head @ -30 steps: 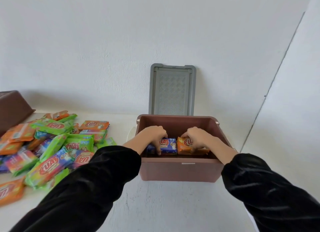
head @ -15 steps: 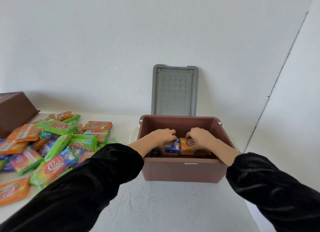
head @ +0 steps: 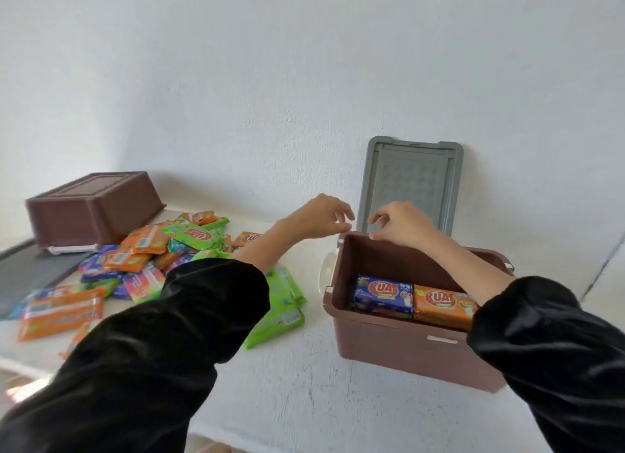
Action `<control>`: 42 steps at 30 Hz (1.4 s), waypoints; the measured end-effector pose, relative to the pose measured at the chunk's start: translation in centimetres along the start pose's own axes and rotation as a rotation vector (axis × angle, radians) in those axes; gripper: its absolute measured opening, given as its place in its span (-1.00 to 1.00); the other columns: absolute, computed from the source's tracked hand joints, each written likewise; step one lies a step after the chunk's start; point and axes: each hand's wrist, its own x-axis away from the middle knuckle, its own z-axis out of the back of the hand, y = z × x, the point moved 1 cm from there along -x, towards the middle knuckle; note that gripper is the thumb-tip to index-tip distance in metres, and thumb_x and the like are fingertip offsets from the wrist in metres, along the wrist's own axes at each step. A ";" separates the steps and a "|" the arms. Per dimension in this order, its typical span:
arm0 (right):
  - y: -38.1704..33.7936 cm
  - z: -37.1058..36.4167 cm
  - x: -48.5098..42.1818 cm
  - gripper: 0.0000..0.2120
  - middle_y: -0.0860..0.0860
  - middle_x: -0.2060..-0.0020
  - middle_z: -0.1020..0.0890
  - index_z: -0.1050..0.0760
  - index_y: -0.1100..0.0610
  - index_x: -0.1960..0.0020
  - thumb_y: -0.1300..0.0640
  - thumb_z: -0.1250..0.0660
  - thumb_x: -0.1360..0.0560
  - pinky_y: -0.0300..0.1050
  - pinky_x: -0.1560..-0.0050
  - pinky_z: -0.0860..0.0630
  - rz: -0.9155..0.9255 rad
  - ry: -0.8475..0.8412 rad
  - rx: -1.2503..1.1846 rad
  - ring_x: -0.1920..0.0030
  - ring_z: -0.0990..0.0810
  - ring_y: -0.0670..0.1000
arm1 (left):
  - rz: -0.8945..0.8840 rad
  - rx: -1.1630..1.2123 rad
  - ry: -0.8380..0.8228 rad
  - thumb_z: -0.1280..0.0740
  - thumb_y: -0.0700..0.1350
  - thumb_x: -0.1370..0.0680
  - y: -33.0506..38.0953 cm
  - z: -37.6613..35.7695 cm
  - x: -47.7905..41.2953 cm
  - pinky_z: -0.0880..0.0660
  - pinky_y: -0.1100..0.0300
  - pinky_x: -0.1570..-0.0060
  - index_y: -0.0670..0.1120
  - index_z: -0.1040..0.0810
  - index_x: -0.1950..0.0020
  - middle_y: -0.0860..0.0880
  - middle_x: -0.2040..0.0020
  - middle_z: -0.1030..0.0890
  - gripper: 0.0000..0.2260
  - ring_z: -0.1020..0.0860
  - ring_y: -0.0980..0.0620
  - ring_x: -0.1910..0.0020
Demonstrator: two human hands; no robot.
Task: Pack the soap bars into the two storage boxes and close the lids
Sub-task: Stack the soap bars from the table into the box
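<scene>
1. Both hands hang empty over the open brown box (head: 406, 351). The left hand (head: 316, 217) has its fingers (head: 341, 212) loosely spread, holding nothing; the right hand (head: 402, 224) is half curled, its fingertips at the far rim, gripping no bar.
2. A blue bar (head: 382, 295) and an orange bar (head: 443, 305) lie side by side inside, against the near wall.
3. The heap of soap bars (head: 142, 259) lies well to the left on the bench (head: 304, 385); slick wrappers could slide off the front edge if raked carelessly.
4. The grey lid (head: 411, 182) only leans on the wall behind the box; a knuckle could topple it.
5. The second box (head: 91, 209) sits upside down, its dark lid (head: 27, 273) flat beside it, so it needs righting first.
</scene>
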 end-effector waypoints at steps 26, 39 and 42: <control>-25.3 -21.2 -2.6 -0.27 0.07 -0.30 -0.42 -0.18 -0.03 -0.47 -0.12 -0.40 -0.39 -0.02 -0.29 -0.35 0.816 -0.446 0.292 -0.32 -0.33 0.08 | 0.876 -0.178 -0.214 -0.42 0.04 -0.43 -20.2 2.6 32.9 -0.08 -0.14 -0.42 0.08 -0.23 -0.46 -0.10 -0.49 -0.20 -0.34 -0.13 -0.15 -0.47; -25.0 -16.6 -3.1 -0.26 -0.02 0.14 -0.42 -0.35 0.01 -0.40 -0.15 -0.49 -0.28 -0.07 -0.02 -0.48 0.800 -0.265 0.222 -0.03 -0.45 0.04 | 0.806 -0.144 -0.046 -0.50 0.10 -0.34 -20.9 3.7 32.9 -0.30 0.25 -0.06 -0.07 -0.47 -0.19 -0.02 -0.12 -0.51 -0.49 -0.45 0.00 -0.09; -23.6 -12.4 -4.0 -0.25 0.05 0.04 -0.54 -0.36 0.00 -0.39 -0.13 -0.51 -0.26 -0.05 0.01 -0.45 0.698 -0.187 0.167 -0.08 -0.48 0.07 | 0.712 -0.125 0.033 -0.52 0.06 -0.32 -18.9 5.9 29.9 -0.34 0.23 -0.03 -0.09 -0.47 -0.20 0.01 -0.07 -0.49 -0.47 -0.45 0.02 -0.04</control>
